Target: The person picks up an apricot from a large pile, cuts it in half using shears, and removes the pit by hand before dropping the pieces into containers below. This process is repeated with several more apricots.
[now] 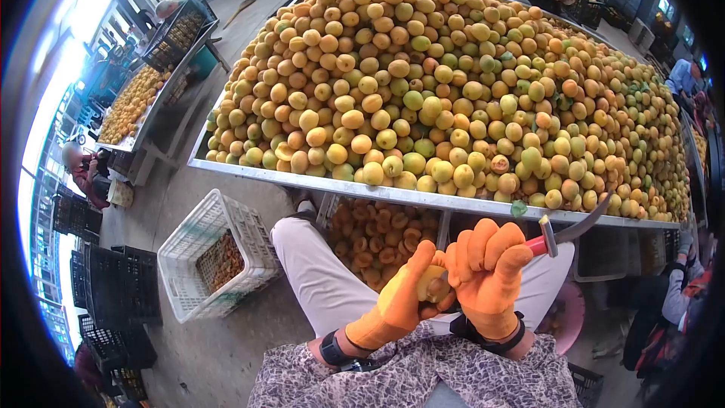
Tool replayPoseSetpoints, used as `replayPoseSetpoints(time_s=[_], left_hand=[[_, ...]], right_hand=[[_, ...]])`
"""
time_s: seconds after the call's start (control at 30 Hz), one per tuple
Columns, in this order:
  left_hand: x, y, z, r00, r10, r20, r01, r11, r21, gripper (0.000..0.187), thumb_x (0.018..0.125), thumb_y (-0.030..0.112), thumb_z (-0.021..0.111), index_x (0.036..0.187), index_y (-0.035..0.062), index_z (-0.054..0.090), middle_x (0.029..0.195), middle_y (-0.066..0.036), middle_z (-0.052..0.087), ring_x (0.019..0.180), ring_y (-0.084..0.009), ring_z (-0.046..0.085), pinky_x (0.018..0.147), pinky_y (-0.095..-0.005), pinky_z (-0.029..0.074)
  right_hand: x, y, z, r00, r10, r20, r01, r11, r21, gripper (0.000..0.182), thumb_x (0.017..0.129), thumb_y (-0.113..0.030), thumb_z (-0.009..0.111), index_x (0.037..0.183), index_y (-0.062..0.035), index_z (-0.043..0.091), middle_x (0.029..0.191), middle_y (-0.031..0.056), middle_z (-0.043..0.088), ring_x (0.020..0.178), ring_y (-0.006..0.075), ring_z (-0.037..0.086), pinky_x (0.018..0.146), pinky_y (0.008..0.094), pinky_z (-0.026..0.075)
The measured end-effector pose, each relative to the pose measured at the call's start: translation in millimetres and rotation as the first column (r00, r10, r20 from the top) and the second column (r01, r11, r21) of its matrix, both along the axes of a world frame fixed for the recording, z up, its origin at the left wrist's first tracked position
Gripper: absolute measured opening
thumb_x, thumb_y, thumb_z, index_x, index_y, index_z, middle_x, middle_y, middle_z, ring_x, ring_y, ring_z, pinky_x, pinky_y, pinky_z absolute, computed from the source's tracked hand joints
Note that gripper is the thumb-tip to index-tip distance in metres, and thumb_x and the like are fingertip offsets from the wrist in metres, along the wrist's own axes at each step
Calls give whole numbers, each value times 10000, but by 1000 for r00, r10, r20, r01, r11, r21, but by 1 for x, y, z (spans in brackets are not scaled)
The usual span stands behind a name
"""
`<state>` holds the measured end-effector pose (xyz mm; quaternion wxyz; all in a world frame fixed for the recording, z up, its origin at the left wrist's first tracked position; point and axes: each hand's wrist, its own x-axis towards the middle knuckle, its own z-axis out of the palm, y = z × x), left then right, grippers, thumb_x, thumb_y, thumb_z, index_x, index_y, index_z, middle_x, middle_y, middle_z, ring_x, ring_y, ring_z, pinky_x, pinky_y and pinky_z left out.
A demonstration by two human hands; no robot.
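Note:
My left hand (400, 295), in an orange glove, is closed around an apricot (433, 285). The fruit looks cut open, with a brownish stone showing. Right beside it, my right hand (491, 276), also gloved in orange, grips a knife (536, 245) with a red handle. Its curved blade points up and to the right, away from the apricot. My right thumb side is close to the fruit; whether it touches cannot be made out. Just beyond my hands, a crate of apricot halves (377, 238) sits between my knees, under the table edge.
A metal-edged table (423, 198) bears a large heap of whole apricots (423, 83). At left stands a white crate (260, 257) with apricot stones (220, 263) inside. Black crates (121, 287) are stacked further left. A pink basin (570, 317) is by my right leg. Other people work around.

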<state>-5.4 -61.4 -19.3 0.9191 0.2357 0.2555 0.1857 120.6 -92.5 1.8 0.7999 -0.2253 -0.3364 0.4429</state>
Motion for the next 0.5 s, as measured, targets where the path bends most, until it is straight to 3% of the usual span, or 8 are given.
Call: replayPoseSetpoints(time_s=[0.07, 0.1, 0.17, 0.27, 0.3, 0.33, 0.37, 0.5], left_hand=[[-2, -2, -3, 999, 20, 46, -17, 998, -68, 350, 969, 428, 506, 980, 78, 517, 727, -28, 544, 557, -108, 452, 453, -228, 318], [-2, -5, -9, 992, 40, -122, 10, 925, 380, 254, 905, 260, 589, 1020, 63, 476, 761, -41, 553, 595, -134, 484, 478, -251, 359], [-3, -7, -11, 956, 131, -263, 111, 667, 737, 326, 840, 92, 672, 1059, 47, 435, 794, -53, 561, 634, -159, 517, 503, -275, 400], [-3, -12, -12, 936, 248, -248, 116, 450, 886, 268, 831, 2, 668, 960, 71, 444, 839, -19, 532, 732, -122, 535, 590, -246, 414], [0, -13, -16, 918, 340, -204, 60, 390, 919, 183, 887, 111, 635, 934, 81, 461, 810, -20, 538, 683, -123, 521, 563, -258, 400], [0, -14, -16, 974, 148, -170, -21, 810, 586, 216, 943, 294, 538, 888, 92, 486, 745, -16, 526, 605, -121, 484, 523, -264, 364], [1, -14, -12, 985, 118, -123, -112, 992, 55, 412, 1000, 477, 440, 842, 103, 510, 681, -11, 514, 527, -118, 446, 483, -270, 328], [5, -16, -21, 936, 161, -313, -125, 983, 134, 610, 1004, 572, 313, 714, 82, 533, 557, 46, 383, 470, -75, 321, 445, -246, 232]], right_hand=[[1, -1, -4, 997, -13, 73, 9, 999, 51, 498, 921, -535, 512, 733, -95, 372, 682, 17, 371, 509, 126, 369, 482, 271, 410], [0, -2, -6, 997, -11, 73, 7, 999, 50, 498, 921, -535, 512, 733, -95, 372, 682, 17, 371, 509, 126, 369, 482, 271, 410], [-3, -3, -10, 991, -37, 125, 30, 998, 60, 489, 917, -515, 553, 737, -90, 391, 665, 21, 381, 500, 128, 379, 478, 281, 412], [0, -6, -18, 974, 39, 222, -56, 996, 72, 479, 920, -497, 571, 741, -85, 404, 637, 19, 373, 493, 128, 377, 485, 290, 413], [0, -7, -22, 966, 70, 248, -79, 996, 27, 493, 921, -516, 552, 728, -95, 384, 615, 7, 350, 484, 117, 341, 477, 286, 373], [-1, -9, -21, 966, 72, 247, -80, 996, 23, 493, 921, -516, 552, 728, -95, 384, 615, 7, 350, 484, 117, 341, 477, 286, 373], [-1, -10, -20, 981, 136, 140, -135, 991, -15, 501, 921, -529, 538, 722, -101, 370, 616, 1, 345, 481, 111, 318, 473, 281, 346], [-5, -13, -25, 972, 234, 10, -230, 962, -149, 500, 940, -544, 475, 713, -122, 332, 627, -11, 316, 494, 107, 281, 493, 272, 310]])
